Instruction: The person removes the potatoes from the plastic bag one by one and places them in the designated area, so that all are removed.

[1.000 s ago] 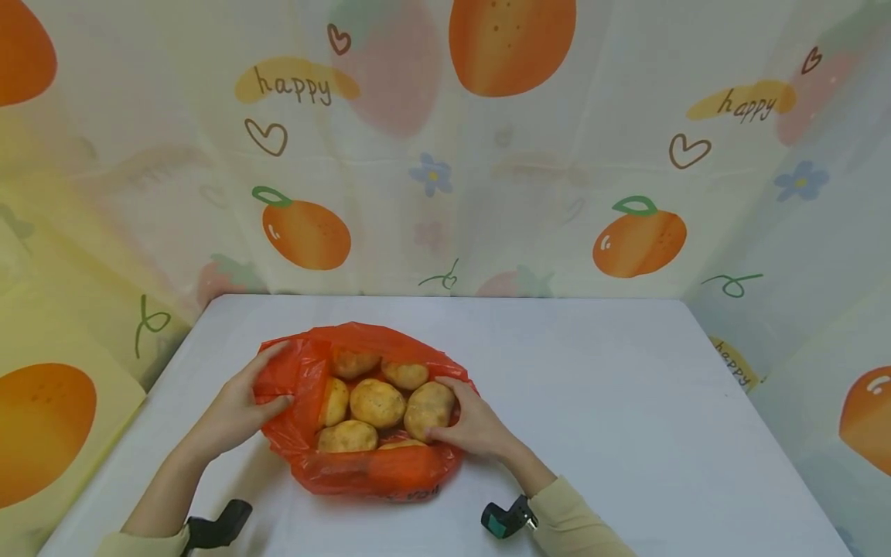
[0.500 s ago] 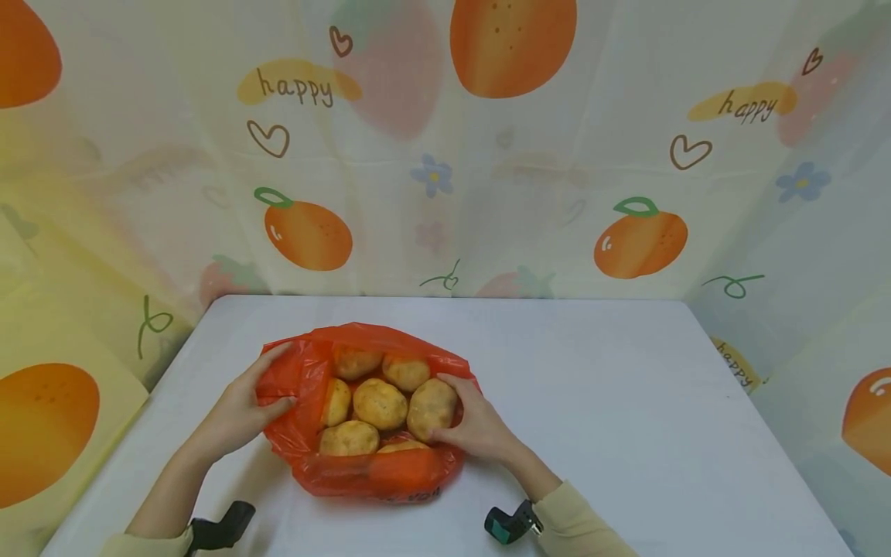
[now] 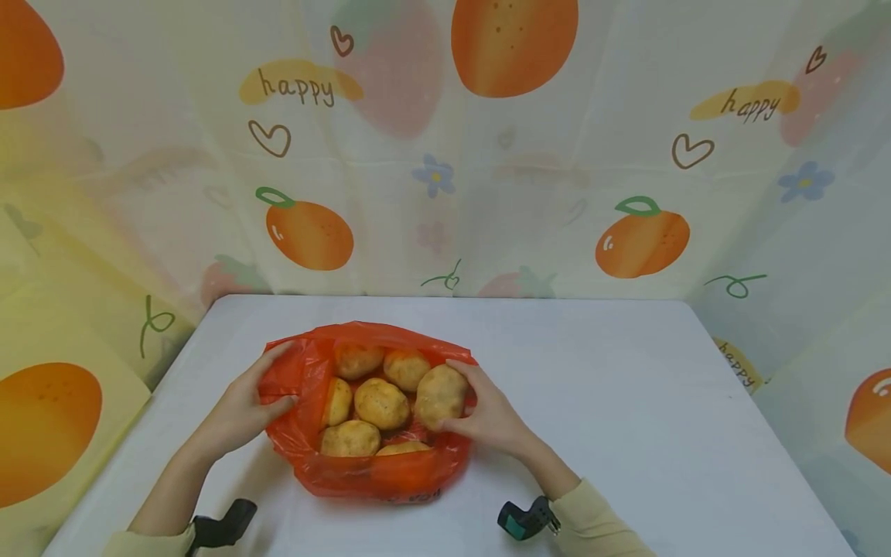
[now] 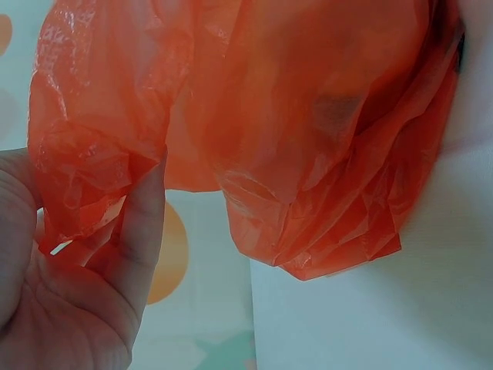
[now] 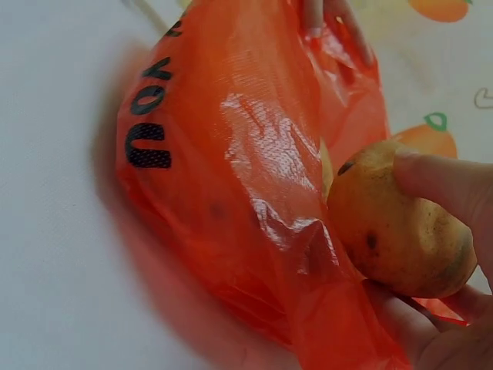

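A red plastic bag (image 3: 386,476) lies on the table with its mouth open upward, several potatoes (image 3: 380,404) showing inside. My left hand (image 3: 240,410) grips the bag's left edge; in the left wrist view the thin plastic bunches between thumb and fingers (image 4: 142,231). At the bag's right side my right hand (image 3: 490,414) holds one potato (image 3: 442,396) between thumb and fingers. The right wrist view shows this potato (image 5: 400,220) with dark spots, at the bag's opening, thumb on top and fingers below. Dark letters mark the bag's near side (image 5: 216,154).
The white table (image 3: 592,387) stretches away to the right of the bag and behind it. A fruit-printed cloth (image 3: 515,170) hangs along the table's back and sides. Black wrist cameras sit on the left (image 3: 223,526) and right (image 3: 525,518) forearms.
My right hand has moved slightly right and up with its potato, which now stands higher against the bag's right rim. My left hand keeps its grip on the bag.
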`<state>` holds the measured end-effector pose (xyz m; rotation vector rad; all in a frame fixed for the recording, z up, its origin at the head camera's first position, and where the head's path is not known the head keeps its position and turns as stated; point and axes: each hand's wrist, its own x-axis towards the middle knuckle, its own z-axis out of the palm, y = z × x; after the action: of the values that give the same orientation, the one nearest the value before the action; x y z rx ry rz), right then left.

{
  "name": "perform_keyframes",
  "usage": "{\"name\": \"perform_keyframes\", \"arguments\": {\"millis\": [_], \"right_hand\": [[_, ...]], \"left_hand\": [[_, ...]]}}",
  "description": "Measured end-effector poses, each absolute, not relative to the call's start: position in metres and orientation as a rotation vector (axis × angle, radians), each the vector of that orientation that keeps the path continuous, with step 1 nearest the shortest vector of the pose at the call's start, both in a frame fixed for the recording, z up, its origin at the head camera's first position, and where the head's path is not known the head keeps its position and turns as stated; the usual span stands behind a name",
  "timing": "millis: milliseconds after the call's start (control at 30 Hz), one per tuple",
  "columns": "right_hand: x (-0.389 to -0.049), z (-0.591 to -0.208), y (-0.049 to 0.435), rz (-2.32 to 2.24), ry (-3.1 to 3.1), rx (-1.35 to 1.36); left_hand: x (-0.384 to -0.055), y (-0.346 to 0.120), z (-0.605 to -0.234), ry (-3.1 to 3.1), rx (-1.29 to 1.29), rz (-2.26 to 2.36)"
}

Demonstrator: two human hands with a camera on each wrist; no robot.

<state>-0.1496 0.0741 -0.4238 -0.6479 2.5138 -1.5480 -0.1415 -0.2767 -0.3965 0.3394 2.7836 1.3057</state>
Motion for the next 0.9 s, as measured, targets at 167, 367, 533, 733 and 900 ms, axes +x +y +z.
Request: {"name": "perform_keyframes", "arguments": {"millis": [167, 367, 533, 733, 900], "right_hand": [[-0.144, -0.406, 0.077, -1.606, 2.437, -0.616], [-0.152, -0.408, 0.087, -1.674, 2.405, -0.618], [-0.164, -0.42, 0.098, -1.685, 2.423, -0.552], [-0.17, -0.422, 0.112, -1.751, 2.366, -0.504], [-0.178, -0.422, 0.123, -1.782, 2.378, -0.475]], "left_hand": [[-0.141, -0.276, -0.395, 2.777, 0.325, 1.303], [-0.142, -0.277, -0.395, 2.787, 0.321, 1.287], [-0.142, -0.278, -0.396, 2.77, 0.305, 1.296], [-0.142, -0.278, -0.395, 2.787, 0.315, 1.284], [-0.143, -0.279, -0.396, 2.814, 0.332, 1.268]]}}
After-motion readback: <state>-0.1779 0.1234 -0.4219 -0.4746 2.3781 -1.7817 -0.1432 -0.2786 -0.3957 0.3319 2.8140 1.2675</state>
